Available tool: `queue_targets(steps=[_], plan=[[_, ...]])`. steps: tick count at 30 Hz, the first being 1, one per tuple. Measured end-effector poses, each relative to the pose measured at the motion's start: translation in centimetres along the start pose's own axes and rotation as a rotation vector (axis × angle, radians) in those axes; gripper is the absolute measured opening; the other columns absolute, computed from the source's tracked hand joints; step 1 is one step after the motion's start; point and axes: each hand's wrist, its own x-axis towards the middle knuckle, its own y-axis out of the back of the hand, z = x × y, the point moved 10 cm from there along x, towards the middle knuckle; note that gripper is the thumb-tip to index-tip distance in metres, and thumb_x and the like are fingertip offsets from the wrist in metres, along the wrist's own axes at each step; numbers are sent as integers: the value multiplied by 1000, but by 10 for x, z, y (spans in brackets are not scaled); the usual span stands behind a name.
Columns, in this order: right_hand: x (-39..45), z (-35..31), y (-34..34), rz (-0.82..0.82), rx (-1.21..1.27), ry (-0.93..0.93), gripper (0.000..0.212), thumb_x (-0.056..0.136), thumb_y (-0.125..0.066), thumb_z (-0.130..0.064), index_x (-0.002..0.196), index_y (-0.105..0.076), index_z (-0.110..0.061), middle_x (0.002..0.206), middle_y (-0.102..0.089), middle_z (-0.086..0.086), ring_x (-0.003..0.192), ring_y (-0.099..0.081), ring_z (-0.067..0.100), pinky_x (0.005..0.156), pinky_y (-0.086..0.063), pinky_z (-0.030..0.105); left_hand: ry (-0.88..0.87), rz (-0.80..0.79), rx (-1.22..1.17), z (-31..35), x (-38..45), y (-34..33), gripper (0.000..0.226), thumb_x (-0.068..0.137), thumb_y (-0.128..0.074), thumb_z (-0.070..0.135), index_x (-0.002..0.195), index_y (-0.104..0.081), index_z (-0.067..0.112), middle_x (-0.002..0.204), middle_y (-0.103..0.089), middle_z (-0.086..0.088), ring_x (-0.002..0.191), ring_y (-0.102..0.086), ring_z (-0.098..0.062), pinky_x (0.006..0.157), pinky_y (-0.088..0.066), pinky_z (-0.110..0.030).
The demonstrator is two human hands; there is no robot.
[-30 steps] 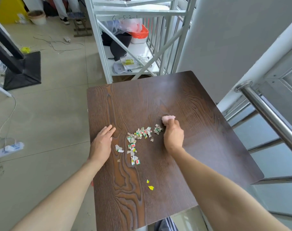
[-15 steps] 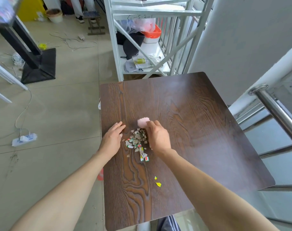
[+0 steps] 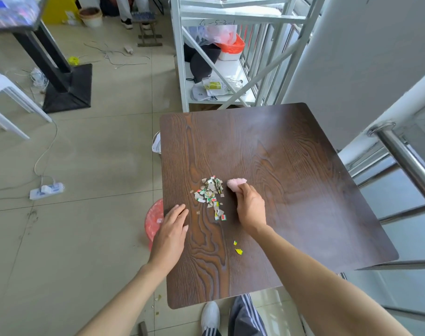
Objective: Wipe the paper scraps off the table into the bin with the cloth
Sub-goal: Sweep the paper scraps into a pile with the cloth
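Note:
A heap of small coloured paper scraps lies on the dark wooden table, left of its middle. My right hand is shut on a pink cloth, which touches the table just right of the heap. My left hand rests flat with fingers apart at the table's left edge, holding nothing. Two yellow scraps lie apart, nearer to me. A red bin stands on the floor under the left edge, partly hidden by my left hand and the table.
A white metal shelf rack stands behind the table. A steel handrail runs along the right. On the floor at left lie a power strip with cable, a black stand base and a white chair. My shoe shows below the table.
My right hand swept the cloth leftward, pushing the spread scraps into a tighter heap. My left hand slid back to the table's left edge. The view shifted, showing the red bin.

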Motion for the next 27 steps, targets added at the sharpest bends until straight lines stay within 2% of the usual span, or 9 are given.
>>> queue_targets(steps=[3, 5, 7, 9, 11, 15, 19, 23, 27], plan=[[-13, -2, 19, 15, 15, 45, 19, 98, -46, -27, 103, -62, -18, 93, -64, 1, 85, -62, 26, 70, -48, 36, 27, 14, 2, 3, -3, -1, 46, 91, -57, 9, 136, -49, 6, 147, -43, -5, 140, -35, -18, 110, 16, -7], [-30, 2, 43, 79, -64, 65, 17, 97, -48, -26, 105, -62, -21, 94, -62, 1, 79, -62, 29, 65, -51, 39, 12, 16, 0, 7, -6, -2, 46, 92, -56, 10, 137, -48, 7, 148, -41, -4, 141, -33, -17, 114, 4, -12], [-51, 13, 65, 145, -210, 75, 14, 93, -55, -15, 104, -62, -20, 91, -61, 5, 72, -63, 36, 53, -50, 38, -3, -18, -8, 10, -12, -7, 45, 92, -54, 9, 137, -48, 7, 148, -40, -4, 140, -33, -17, 117, -13, -22], [-75, 28, 70, 111, -340, 13, 19, 89, -57, -6, 104, -60, -18, 89, -61, 9, 66, -62, 39, 48, -40, 34, -17, -41, -6, 12, -17, -11, 45, 92, -54, 8, 136, -49, 7, 147, -42, -4, 139, -35, -19, 117, -24, -29], [-100, 37, 57, 13, -376, -88, 28, 91, -49, -5, 115, -57, -17, 97, -62, 9, 73, -64, 38, 53, -43, 36, -30, -50, 8, 16, -22, -13, 46, 91, -55, 8, 136, -49, 6, 146, -44, -5, 138, -37, -20, 116, -28, -33], [-128, 15, 33, -12, -220, -255, 32, 89, -41, -1, 119, -48, -6, 105, -61, 15, 83, -63, 43, 66, -45, 42, -40, -51, 11, 19, -27, -17, 48, 92, -56, 8, 138, -45, 3, 149, -40, -8, 141, -33, -21, 117, -26, -34], [-125, 0, 12, 46, 80, -456, 24, 91, -37, -4, 112, -48, -8, 113, -62, 14, 97, -60, 39, 80, -46, 43, -59, -47, 21, 19, -28, -19, 50, 92, -56, 7, 139, -43, 2, 151, -37, -9, 142, -31, -22, 117, -23, -32], [-110, -16, -6, 138, 275, -583, 15, 93, -40, -6, 105, -47, -7, 106, -65, 16, 100, -61, 38, 82, -45, 42, -77, -44, 18, 17, -28, -21, 52, 89, -60, 6, 138, -44, 1, 149, -39, -10, 141, -33, -23, 115, -30, -36], [-92, -27, -16, 203, 413, -669, 16, 94, -40, -8, 108, -47, -10, 109, -63, 12, 100, -60, 35, 80, -44, 38, -60, -50, -4, 16, -26, -21, 53, 91, -58, 9, 140, -42, 2, 152, -36, -7, 143, -28, -19, 118, -22, -32]])
